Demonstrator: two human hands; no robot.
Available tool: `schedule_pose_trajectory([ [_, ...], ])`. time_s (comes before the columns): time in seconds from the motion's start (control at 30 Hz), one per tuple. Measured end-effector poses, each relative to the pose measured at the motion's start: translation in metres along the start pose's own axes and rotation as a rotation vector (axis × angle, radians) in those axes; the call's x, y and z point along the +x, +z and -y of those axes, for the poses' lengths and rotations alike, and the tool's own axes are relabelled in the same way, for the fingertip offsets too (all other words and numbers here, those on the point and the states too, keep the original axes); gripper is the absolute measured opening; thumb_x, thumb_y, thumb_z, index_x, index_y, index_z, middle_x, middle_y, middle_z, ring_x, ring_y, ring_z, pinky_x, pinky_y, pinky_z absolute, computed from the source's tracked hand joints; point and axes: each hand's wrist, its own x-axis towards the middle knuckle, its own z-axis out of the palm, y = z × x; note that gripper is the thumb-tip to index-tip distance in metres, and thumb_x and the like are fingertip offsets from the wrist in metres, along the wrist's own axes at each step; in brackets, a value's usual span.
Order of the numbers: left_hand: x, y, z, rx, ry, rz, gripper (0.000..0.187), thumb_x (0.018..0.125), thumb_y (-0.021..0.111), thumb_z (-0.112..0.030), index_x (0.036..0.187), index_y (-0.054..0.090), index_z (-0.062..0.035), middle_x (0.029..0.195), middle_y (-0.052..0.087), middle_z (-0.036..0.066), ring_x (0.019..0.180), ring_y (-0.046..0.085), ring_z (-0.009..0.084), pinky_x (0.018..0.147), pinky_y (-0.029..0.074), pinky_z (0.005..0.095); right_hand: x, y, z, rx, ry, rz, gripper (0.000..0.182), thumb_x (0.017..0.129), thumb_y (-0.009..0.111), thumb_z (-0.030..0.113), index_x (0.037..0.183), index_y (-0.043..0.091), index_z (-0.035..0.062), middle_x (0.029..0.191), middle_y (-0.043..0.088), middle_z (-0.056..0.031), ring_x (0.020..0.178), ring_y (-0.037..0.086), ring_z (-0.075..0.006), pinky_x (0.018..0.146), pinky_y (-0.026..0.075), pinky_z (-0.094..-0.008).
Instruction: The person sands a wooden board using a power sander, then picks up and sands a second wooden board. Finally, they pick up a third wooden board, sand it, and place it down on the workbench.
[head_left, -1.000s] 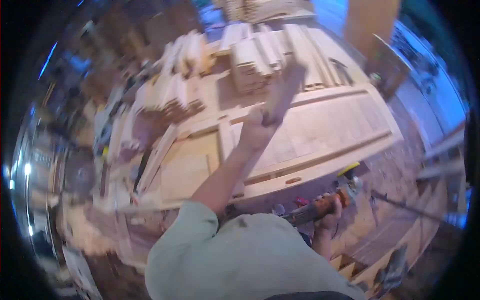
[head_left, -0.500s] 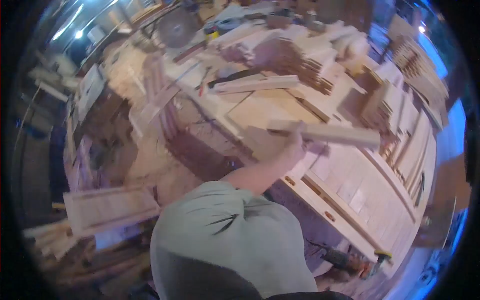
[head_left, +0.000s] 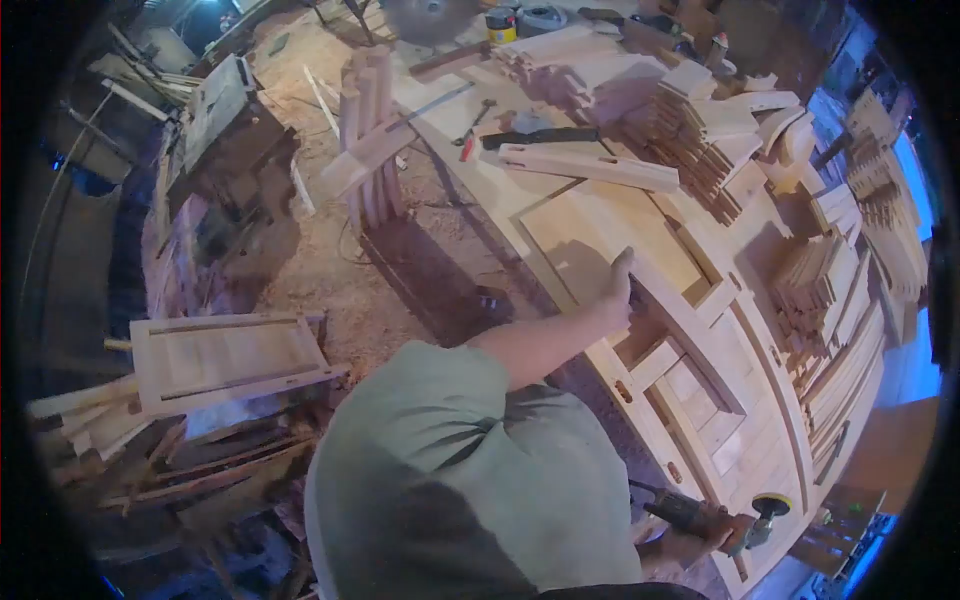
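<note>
My left hand (head_left: 617, 295) is closed round one end of a long wooden rail (head_left: 692, 343), thumb on top and most fingers hidden. The rail slants over a pale wooden panel frame (head_left: 650, 362) on the bench. Low on the right, my right hand (head_left: 703, 540), partly hidden by my shirt, grips a power sander (head_left: 685, 512). Its round yellow-edged disc (head_left: 771, 505) faces up beside the frame's near end. Further up the bench, a loose mortised rail (head_left: 590, 168) lies near a dark long tool (head_left: 540, 137).
Stacks of cut wood pieces (head_left: 700, 130) fill the far side, with more stacks (head_left: 815, 275) at right. Upright curved pieces (head_left: 370, 150) stand at the bench's left side. A framed panel (head_left: 235, 360) rests on scrap wood at left. Sawdust (head_left: 290, 300) covers the floor.
The rail in my left hand has swung from lying crosswise to slanting down toward the lower right. My right hand now shows on the sander. The view has shifted.
</note>
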Motion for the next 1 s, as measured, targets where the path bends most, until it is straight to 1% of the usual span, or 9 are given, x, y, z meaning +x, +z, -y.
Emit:
schedule_pose_trajectory([
  [0.1, 0.02, 0.0, -0.015, -0.092, 0.037, -0.013, 0.063, 0.092, 0.052, -0.061, 0.126, 0.058, -0.0078, 0.121, 0.06, 0.013, 0.112, 0.055, 0.0288, 0.097, 0.045, 0.0462, -0.002, -0.002, -0.003, 0.067, 0.124, 0.093, 0.04, 0.096, 0.056, 0.036, 0.12, 0.053, 0.0047, 0.095, 0.054, -0.005, 0.086, 0.054, -0.0183, 0.075, 0.048, -0.034],
  [0.17, 0.003, 0.013, -0.046, -0.154, -0.118, -0.058, 0.065, 0.094, 0.047, -0.06, 0.127, 0.057, -0.0058, 0.128, 0.058, 0.016, 0.114, 0.056, 0.0341, 0.101, 0.044, 0.0494, 0.0, 0.001, -0.008, 0.043, 0.199, 0.083, 0.038, 0.096, 0.057, 0.035, 0.119, 0.053, 0.005, 0.094, 0.054, -0.0044, 0.084, 0.053, -0.0169, 0.073, 0.047, -0.0327],
  [0.23, 0.007, 0.018, -0.059, -0.163, -0.261, -0.05, 0.062, 0.095, 0.045, -0.058, 0.121, 0.057, -0.0027, 0.119, 0.06, 0.021, 0.111, 0.057, 0.0376, 0.099, 0.045, 0.0559, 0.012, 0.031, 0.017, 0.105, 0.411, 0.02, 0.025, 0.094, 0.058, 0.023, 0.113, 0.055, 0.0066, 0.089, 0.054, -0.0028, 0.072, 0.051, -0.0127, 0.064, 0.045, -0.0277],
  [0.3, 0.011, 0.028, -0.058, -0.04, -0.14, -0.078, 0.046, 0.098, 0.047, -0.043, 0.115, 0.061, -0.0021, 0.11, 0.064, 0.015, 0.105, 0.061, 0.0312, 0.099, 0.048, 0.0468, 0.006, 0.101, 0.034, -0.308, 0.176, -0.192, 0.021, 0.093, 0.06, 0.019, 0.109, 0.058, 0.0065, 0.087, 0.056, -0.0025, 0.068, 0.051, -0.0116, 0.061, 0.043, -0.0244],
  [0.4, 0.041, 0.013, -0.038, -0.108, -0.068, -0.009, 0.031, 0.099, 0.049, -0.027, 0.111, 0.062, -0.0021, 0.103, 0.067, 0.013, 0.101, 0.063, 0.027, 0.096, 0.051, 0.0411, 0.013, 0.151, 0.056, -0.372, 0.391, -0.196, 0.023, 0.087, 0.064, 0.01, 0.108, 0.058, 0.0038, 0.085, 0.057, -0.0029, 0.07, 0.055, -0.0102, 0.058, 0.042, -0.0231],
  [0.5, 0.029, 0.016, -0.023, -0.001, -0.246, 0.149, 0.024, 0.098, 0.052, -0.022, 0.105, 0.063, -0.0027, 0.098, 0.067, 0.009, 0.098, 0.064, 0.0239, 0.092, 0.053, 0.0376, 0.013, 0.177, 0.059, -0.314, 0.662, 0.026, 0.023, 0.084, 0.066, 0.003, 0.105, 0.055, 0.0028, 0.089, 0.057, -0.002, 0.07, 0.055, -0.0092, 0.058, 0.043, -0.0227],
  [0.73, 0.032, 0.017, 0.01, -0.135, -0.447, 0.098, 0.022, 0.097, 0.054, -0.025, 0.089, 0.061, -0.0052, 0.089, 0.066, 0.01, 0.092, 0.064, 0.0233, 0.092, 0.052, 0.0411, 0.012, 0.269, 0.036, -0.382, 0.653, 0.261, 0.034, 0.084, 0.069, 0.01, 0.112, 0.052, 0.0003, 0.093, 0.057, -0.0014, 0.08, 0.053, -0.0068, 0.065, 0.045, -0.0234],
  [0.9, 0.053, 0.011, 0.025, -0.389, -0.599, 0.269, 0.028, 0.097, 0.056, -0.032, 0.087, 0.061, -0.0059, 0.089, 0.065, 0.011, 0.091, 0.064, 0.0244, 0.09, 0.051, 0.0424, 0.016, 0.294, 0.038, -0.394, 0.785, 0.194, 0.038, 0.085, 0.068, 0.01, 0.117, 0.052, 0.0005, 0.098, 0.058, -0.0032, 0.087, 0.054, -0.0086, 0.076, 0.046, -0.0256],
  [1.0, -0.056, 0.1, -0.068, -0.076, -0.461, 0.033, 0.034, 0.097, 0.056, -0.039, 0.086, 0.06, -0.007, 0.086, 0.064, 0.011, 0.089, 0.063, 0.0255, 0.088, 0.05, 0.0436, 0.014, 0.296, 0.039, -0.384, 0.8, 0.165, 0.038, 0.085, 0.068, 0.012, 0.118, 0.052, 0.0011, 0.097, 0.058, -0.0036, 0.088, 0.054, -0.0088, 0.078, 0.047, -0.0259],
])
